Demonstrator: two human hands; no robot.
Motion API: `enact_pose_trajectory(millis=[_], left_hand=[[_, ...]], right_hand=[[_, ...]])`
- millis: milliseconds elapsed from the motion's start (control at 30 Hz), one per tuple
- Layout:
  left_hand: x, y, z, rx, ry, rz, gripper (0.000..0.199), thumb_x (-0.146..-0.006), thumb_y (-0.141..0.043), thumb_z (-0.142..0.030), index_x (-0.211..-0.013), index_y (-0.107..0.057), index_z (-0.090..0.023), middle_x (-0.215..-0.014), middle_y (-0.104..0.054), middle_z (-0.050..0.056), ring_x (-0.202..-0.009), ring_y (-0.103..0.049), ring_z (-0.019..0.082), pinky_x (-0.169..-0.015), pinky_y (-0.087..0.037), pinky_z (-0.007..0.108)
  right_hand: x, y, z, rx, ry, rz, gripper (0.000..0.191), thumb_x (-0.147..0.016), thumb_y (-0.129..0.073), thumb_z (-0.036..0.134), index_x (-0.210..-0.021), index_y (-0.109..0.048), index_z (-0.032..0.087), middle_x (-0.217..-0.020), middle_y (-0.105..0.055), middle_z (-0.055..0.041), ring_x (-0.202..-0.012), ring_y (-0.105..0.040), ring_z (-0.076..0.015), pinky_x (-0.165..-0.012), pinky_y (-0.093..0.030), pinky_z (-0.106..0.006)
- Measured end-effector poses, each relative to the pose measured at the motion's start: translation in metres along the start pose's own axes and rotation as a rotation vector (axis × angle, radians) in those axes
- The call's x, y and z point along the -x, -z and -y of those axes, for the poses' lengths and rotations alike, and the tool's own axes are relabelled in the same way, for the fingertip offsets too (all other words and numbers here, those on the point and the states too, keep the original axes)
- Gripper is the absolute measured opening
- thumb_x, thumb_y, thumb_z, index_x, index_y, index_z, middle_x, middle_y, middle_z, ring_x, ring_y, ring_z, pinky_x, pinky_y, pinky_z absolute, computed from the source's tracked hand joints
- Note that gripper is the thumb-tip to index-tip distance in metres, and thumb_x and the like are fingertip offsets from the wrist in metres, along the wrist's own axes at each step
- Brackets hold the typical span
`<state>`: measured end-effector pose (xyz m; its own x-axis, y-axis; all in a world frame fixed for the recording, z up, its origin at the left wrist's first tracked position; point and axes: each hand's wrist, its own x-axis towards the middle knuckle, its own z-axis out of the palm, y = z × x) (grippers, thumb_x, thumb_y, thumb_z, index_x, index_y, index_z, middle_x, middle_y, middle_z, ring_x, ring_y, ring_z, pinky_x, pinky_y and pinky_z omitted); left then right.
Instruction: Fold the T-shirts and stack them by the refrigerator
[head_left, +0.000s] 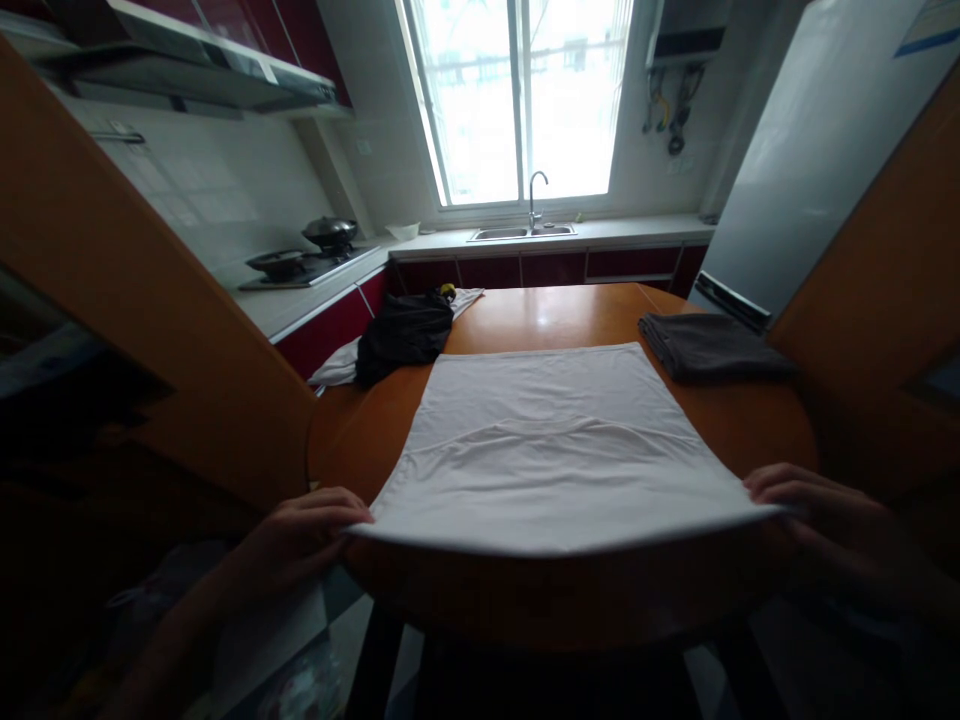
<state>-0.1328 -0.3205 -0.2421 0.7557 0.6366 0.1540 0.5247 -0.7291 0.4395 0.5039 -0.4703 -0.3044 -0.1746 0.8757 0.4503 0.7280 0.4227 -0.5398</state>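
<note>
A white T-shirt (555, 480) lies spread over the wooden table, its neckline showing as a shallow curve across the middle. The part nearest me is folded over the rest. My left hand (319, 525) pinches the near left corner of the cloth. At the near right corner, my right hand (814, 505) grips the edge, with the fingers on top. Between both hands the near edge is pulled taut and raised off the tabletop. The thumbs are partly hidden in shadow.
The round wooden table (555, 312) carries a heap of black clothing (409, 335) at the back left and a folded dark grey cloth (709, 347) at the back right. A refrigerator (817, 150) stands right. Beyond are a counter with a sink (501, 235) and a stove (319, 268).
</note>
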Motion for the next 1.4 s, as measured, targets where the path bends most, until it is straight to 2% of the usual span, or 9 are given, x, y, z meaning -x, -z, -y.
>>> enact_pose_trajectory(millis=[167,300,500,700,767,900,1033,1133,1400], left_hand=[[0.003,0.027,-0.022,0.213,0.11,0.158,0.028,-0.099,-0.049,-0.034,-0.096,-0.074,-0.021,-0.092,-0.071,0.005,-0.083,-0.066,0.02,-0.075,-0.055,0.028],[-0.001,0.04,-0.018,0.348,0.126,0.051,0.033,-0.097,-0.052,-0.044,-0.088,-0.074,-0.021,-0.084,-0.069,0.001,-0.077,-0.063,0.018,-0.07,-0.053,0.03],[-0.043,0.047,0.03,0.434,0.092,-0.303,0.022,-0.084,-0.069,-0.046,-0.087,-0.08,-0.027,-0.086,-0.073,0.005,-0.081,-0.067,0.026,-0.07,-0.055,0.035],[-0.11,0.043,0.093,0.507,0.277,-0.438,0.037,-0.073,-0.077,-0.055,-0.086,-0.077,-0.02,-0.085,-0.074,0.008,-0.075,-0.066,0.023,-0.066,-0.055,0.033],[-0.134,0.04,0.11,0.478,0.333,-0.423,0.043,-0.072,-0.076,-0.058,-0.087,-0.076,-0.018,-0.083,-0.074,0.008,-0.072,-0.065,0.022,-0.065,-0.054,0.031],[-0.179,0.023,0.142,0.385,0.398,-0.242,0.048,-0.071,-0.073,-0.063,-0.087,-0.077,-0.017,-0.086,-0.075,0.007,-0.077,-0.065,0.022,-0.071,-0.053,0.029],[-0.201,-0.002,0.167,0.338,0.426,-0.097,0.052,-0.072,-0.07,-0.066,-0.085,-0.077,-0.016,-0.083,-0.074,0.005,-0.076,-0.064,0.022,-0.069,-0.051,0.027],[-0.2,-0.01,0.175,0.311,0.45,-0.079,0.052,-0.074,-0.068,-0.067,-0.085,-0.076,-0.016,-0.081,-0.072,0.004,-0.074,-0.063,0.021,-0.064,-0.049,0.024],[-0.211,0.005,0.18,0.327,0.454,-0.067,0.051,-0.077,-0.068,-0.065,-0.091,-0.075,-0.017,-0.08,-0.07,0.004,-0.072,-0.061,0.019,-0.064,-0.048,0.024]], right_hand=[[-0.007,0.025,0.024,-0.165,-0.105,-0.032,0.017,-0.09,-0.06,0.043,-0.09,-0.072,0.031,-0.093,-0.072,-0.0123,-0.081,-0.073,-0.0294,-0.066,-0.061,-0.034],[-0.022,0.042,0.03,-0.226,-0.177,-0.146,0.023,-0.086,-0.065,0.049,-0.084,-0.074,0.028,-0.085,-0.072,-0.0128,-0.073,-0.072,-0.0286,-0.06,-0.058,-0.035],[-0.08,0.041,0.009,-0.203,-0.455,-0.313,0.029,-0.073,-0.076,0.053,-0.082,-0.076,0.025,-0.085,-0.073,-0.0056,-0.074,-0.065,-0.0257,-0.058,-0.049,-0.031],[-0.152,0.018,-0.03,-0.377,-0.547,-0.325,0.033,-0.072,-0.077,0.047,-0.09,-0.075,0.019,-0.078,-0.066,-0.0012,-0.065,-0.054,-0.0148,-0.055,-0.039,-0.025],[-0.174,0.005,-0.043,-0.405,-0.588,-0.313,0.034,-0.071,-0.077,0.047,-0.089,-0.075,0.017,-0.074,-0.064,-0.001,-0.064,-0.053,-0.0145,-0.055,-0.039,-0.025],[-0.21,-0.032,-0.075,-0.267,-0.631,-0.226,0.031,-0.069,-0.071,0.045,-0.08,-0.074,0.016,-0.067,-0.064,-0.0025,-0.061,-0.054,-0.0167,-0.054,-0.038,-0.027],[-0.225,-0.063,-0.102,-0.081,-0.621,-0.152,0.024,-0.07,-0.064,0.041,-0.075,-0.072,0.019,-0.071,-0.07,-0.0059,-0.066,-0.063,-0.0232,-0.059,-0.045,-0.032],[-0.225,-0.066,-0.11,-0.019,-0.585,-0.132,0.023,-0.073,-0.062,0.04,-0.078,-0.073,0.02,-0.078,-0.074,-0.0074,-0.073,-0.067,-0.0263,-0.065,-0.05,-0.034],[-0.241,-0.053,-0.118,0.145,-0.55,-0.113,0.028,-0.081,-0.06,0.04,-0.088,-0.075,0.019,-0.081,-0.075,-0.0083,-0.072,-0.068,-0.026,-0.062,-0.049,-0.034]])
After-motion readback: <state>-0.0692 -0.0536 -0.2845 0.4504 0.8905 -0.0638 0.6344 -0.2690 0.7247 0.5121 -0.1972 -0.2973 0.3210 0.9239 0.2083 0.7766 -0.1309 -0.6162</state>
